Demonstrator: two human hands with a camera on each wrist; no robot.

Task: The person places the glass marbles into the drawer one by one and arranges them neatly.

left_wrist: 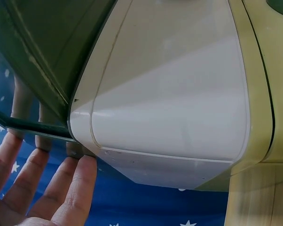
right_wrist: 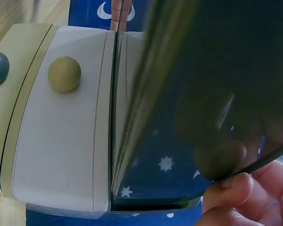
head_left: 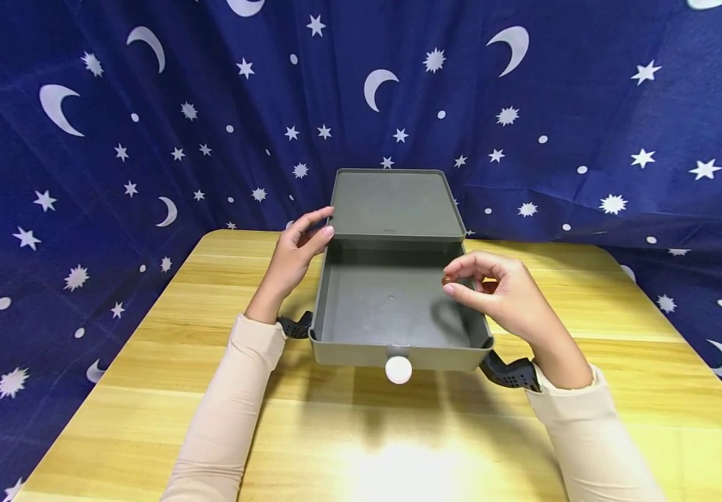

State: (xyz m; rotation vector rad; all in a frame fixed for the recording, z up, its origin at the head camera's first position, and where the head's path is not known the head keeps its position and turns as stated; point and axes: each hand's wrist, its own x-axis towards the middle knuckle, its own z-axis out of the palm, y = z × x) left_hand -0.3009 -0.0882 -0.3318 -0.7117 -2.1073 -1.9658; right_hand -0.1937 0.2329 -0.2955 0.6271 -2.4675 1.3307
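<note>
A grey box point(head_left: 392, 357) with a white knob point(head_left: 398, 369) sits before me, its inside visible from above. In the wrist views its front has a white panel point(right_wrist: 61, 141) and a yellowish panel point(right_wrist: 19, 108). Above it leans a dark, see-through lid point(right_wrist: 151, 174). My right hand point(head_left: 499, 289) pinches the lid's edge with thumb and fingers; reddish-brown patches show at the fingertips. My left hand point(head_left: 291, 261) reaches up the far left side, its fairly straight fingers point(left_wrist: 78, 188) touching the lid's edge.
The box stands on a wooden table point(head_left: 229, 279). A flat grey panel point(head_left: 395, 202) lies at the back of the box. Black wrist mounts point(head_left: 511, 373) sit close to both its sides. A blue curtain point(head_left: 348, 84) with moons and stars hangs behind.
</note>
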